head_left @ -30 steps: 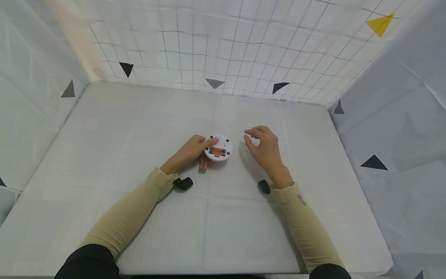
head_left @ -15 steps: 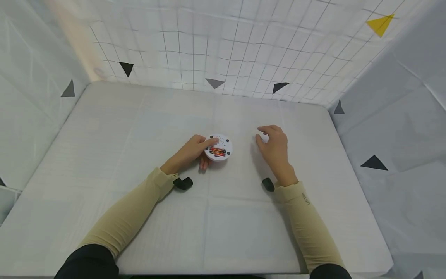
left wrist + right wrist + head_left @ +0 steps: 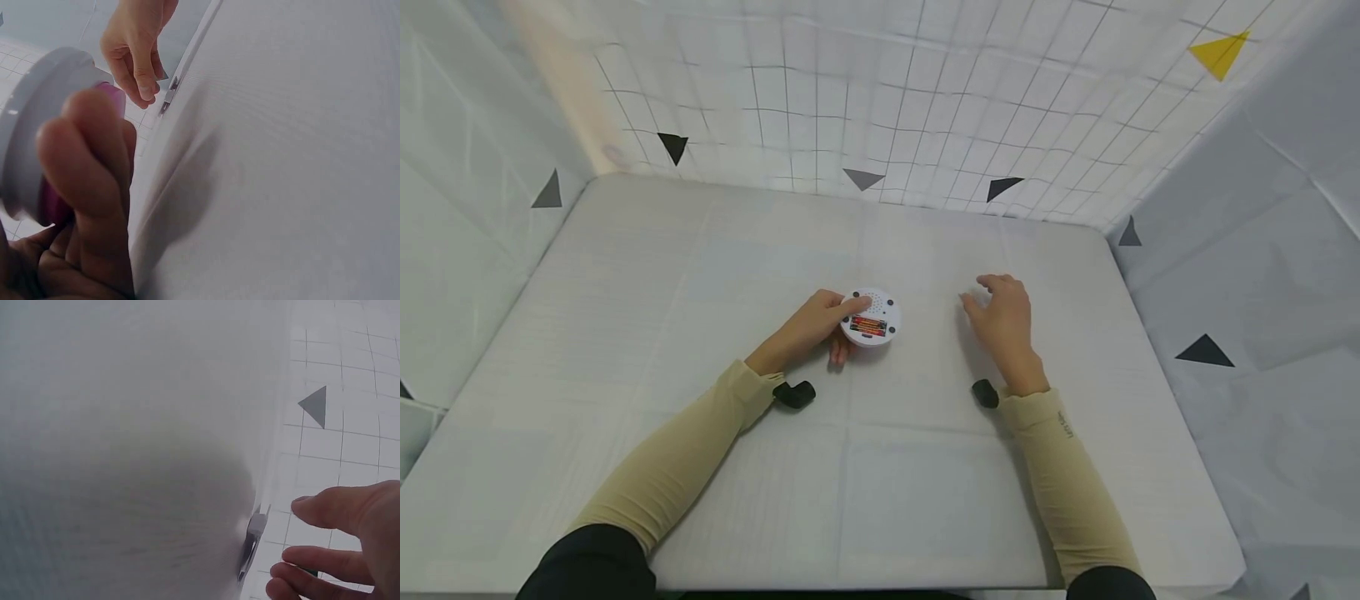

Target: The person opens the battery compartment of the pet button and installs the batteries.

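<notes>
My left hand [image 3: 812,323] grips a round white battery-powered device [image 3: 889,315] by its left edge, thumb on top and fingers underneath. The face turned up has small speaker holes, dark round feet and a bared battery compartment with red-and-orange batteries [image 3: 868,326] in it. Seen from the left wrist, the device [image 3: 37,119] has a stepped white rim and a pink part [image 3: 53,203] on its lower side, partly hidden by my fingers. Off to the right, my right hand [image 3: 1003,321] hovers over the table with thumb and fingers apart; nothing lies between them in the right wrist view.
A white-covered table [image 3: 737,500] spreads beneath both hands. Behind it rises a white wall sheet with grid lines [image 3: 895,100] and dark triangles [image 3: 862,179]; grey sheeting [image 3: 1247,292] flanks the right side. Black wrist cameras [image 3: 794,395] sit at both cuffs.
My right hand has drawn away to the right from the device, and its thumb and fingers have spread a little. My left hand and the device stay in place.
</notes>
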Action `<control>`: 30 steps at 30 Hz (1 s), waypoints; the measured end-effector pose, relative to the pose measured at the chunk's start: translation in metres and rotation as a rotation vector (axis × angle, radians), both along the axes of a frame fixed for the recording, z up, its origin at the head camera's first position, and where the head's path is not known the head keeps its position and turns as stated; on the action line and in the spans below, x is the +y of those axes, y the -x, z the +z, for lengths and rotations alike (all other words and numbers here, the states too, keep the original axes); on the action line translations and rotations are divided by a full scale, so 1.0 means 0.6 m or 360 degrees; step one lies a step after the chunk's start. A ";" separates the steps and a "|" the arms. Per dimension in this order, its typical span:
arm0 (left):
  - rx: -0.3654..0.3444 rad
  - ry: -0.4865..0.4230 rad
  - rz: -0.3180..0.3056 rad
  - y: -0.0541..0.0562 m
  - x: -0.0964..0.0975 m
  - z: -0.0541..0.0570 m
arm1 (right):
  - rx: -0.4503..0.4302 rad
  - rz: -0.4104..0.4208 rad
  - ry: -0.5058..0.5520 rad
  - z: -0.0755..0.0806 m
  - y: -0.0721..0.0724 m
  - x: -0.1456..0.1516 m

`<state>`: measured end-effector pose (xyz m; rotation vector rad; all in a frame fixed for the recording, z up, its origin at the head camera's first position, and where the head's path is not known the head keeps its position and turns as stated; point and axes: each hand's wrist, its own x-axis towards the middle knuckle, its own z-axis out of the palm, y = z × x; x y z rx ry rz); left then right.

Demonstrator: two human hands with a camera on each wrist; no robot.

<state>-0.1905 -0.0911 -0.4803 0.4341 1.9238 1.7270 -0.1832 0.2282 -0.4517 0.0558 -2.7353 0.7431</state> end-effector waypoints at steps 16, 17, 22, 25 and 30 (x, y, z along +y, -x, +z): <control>-0.0007 0.0031 0.0007 0.002 -0.001 -0.002 | -0.0234 -0.0057 -0.0081 -0.003 0.001 0.009; -0.0007 0.0030 0.0007 0.002 -0.001 -0.002 | -0.0242 -0.0058 -0.0080 -0.003 0.001 0.008; -0.0009 0.0029 0.0012 0.002 0.000 -0.001 | -0.0239 -0.0047 -0.0055 -0.005 0.001 0.009; -0.0012 0.0032 0.0015 0.001 0.000 0.000 | -0.0218 -0.0044 -0.0035 -0.008 0.002 0.011; -0.0010 0.0038 0.0017 0.000 0.000 0.000 | -0.0145 -0.0061 0.0002 -0.010 0.004 0.012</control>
